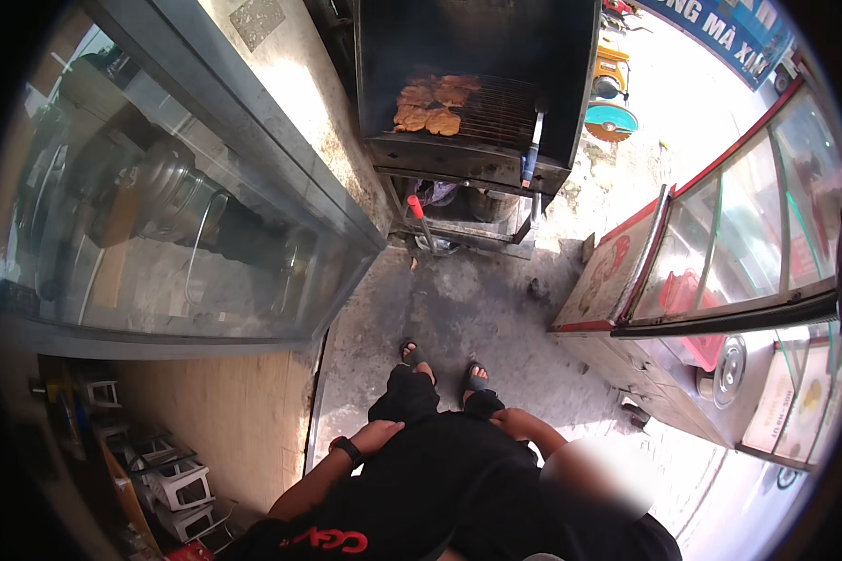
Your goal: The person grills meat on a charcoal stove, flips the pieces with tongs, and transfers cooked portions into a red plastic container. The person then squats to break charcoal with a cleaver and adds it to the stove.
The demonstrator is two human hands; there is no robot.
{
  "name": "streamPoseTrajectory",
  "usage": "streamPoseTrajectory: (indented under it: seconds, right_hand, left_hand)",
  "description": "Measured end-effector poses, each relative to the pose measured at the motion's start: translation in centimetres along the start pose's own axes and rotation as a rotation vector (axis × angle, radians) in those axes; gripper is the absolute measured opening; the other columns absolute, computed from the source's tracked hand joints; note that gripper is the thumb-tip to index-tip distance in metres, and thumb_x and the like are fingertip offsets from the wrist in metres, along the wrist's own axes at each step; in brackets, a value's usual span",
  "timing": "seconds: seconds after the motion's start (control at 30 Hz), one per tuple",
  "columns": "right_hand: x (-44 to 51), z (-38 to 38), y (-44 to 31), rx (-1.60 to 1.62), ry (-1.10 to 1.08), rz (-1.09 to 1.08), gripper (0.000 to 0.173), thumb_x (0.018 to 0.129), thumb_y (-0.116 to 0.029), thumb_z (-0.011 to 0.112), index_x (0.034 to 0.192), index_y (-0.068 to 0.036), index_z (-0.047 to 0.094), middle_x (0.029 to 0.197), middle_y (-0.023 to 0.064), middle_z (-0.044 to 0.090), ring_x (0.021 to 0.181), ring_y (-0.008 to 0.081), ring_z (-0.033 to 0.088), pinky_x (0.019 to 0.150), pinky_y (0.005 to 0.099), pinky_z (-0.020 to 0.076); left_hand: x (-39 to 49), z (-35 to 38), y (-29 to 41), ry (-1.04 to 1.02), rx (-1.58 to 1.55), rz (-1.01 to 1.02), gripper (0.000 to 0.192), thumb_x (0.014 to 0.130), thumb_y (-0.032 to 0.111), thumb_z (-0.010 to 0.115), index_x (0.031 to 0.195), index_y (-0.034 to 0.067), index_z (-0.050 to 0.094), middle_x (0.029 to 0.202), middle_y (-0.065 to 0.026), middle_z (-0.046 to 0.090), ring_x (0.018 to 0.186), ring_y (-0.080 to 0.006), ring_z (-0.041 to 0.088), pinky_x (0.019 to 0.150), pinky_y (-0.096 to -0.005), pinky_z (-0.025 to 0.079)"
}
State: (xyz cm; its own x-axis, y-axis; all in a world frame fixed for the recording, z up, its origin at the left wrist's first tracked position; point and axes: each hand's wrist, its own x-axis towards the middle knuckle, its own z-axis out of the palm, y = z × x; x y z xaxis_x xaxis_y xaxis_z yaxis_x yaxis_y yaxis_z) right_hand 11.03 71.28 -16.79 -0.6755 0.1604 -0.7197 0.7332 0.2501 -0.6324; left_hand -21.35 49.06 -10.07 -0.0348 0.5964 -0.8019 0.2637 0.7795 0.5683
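Note:
My left hand (377,435), with a black watch (347,450) on the wrist, rests at the side of my black shirt near the hip. On the other side my right hand (518,424) lies against the shirt's edge with its fingers curled; whether it pinches the cloth is unclear. Ahead of me stands a dark metal charcoal grill (463,154). Several flat pieces of meat (431,105) lie on the left part of its wire grate (502,112). A tool with a blue handle (531,158), its kind unclear, lies across the grill's right front edge, away from both hands.
A metal-framed glass partition (252,245) stands at left, with stacked plastic stools (179,484) below. At right is a red-framed glass display cart (744,238) holding a pink basket (705,350) and a round metal lid (731,372). A red-handled tool (417,210) leans under the grill.

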Motion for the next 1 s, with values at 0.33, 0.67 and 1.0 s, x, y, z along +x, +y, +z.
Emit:
streamPoseTrajectory:
  seconds: [0.33,0.67,1.0]
  right_hand:
    - [5.1,-8.1,-3.2,0.091,-0.211,0.203,0.043,0.103,-0.045,0.056,0.110,-0.006,0.071,0.100,0.0213,0.073,0.099,0.0386,0.070,0.088,0.0455,0.0530]
    - [24.5,-19.9,2.3,0.018,0.048,0.201,0.035,0.095,-0.046,0.066,0.108,-0.014,0.072,0.096,0.0108,0.075,0.093,0.0318,0.072,0.083,0.0428,0.0547]
    - [38.1,-21.8,13.8,-0.161,0.075,0.180,0.031,0.094,-0.040,0.068,0.106,-0.011,0.071,0.092,0.0111,0.074,0.088,0.0323,0.072,0.079,0.0439,0.0547]
  left_hand:
    - [13.8,-9.4,2.8,-0.599,-0.365,-0.188,0.041,0.110,0.033,0.048,0.119,-0.002,0.069,0.108,-0.0058,0.074,0.094,-0.0126,0.068,0.089,-0.0283,0.053]
    - [25.7,-14.1,6.3,-0.231,0.054,-0.024,0.046,0.089,0.036,0.080,0.120,0.007,0.062,0.098,-0.0079,0.069,0.082,-0.0171,0.067,0.076,-0.0322,0.054]
    - [52.7,-28.1,16.9,0.724,-0.245,1.197,0.028,0.083,0.010,0.085,0.097,0.002,0.062,0.090,-0.0095,0.068,0.081,-0.0185,0.064,0.075,-0.0350,0.051]
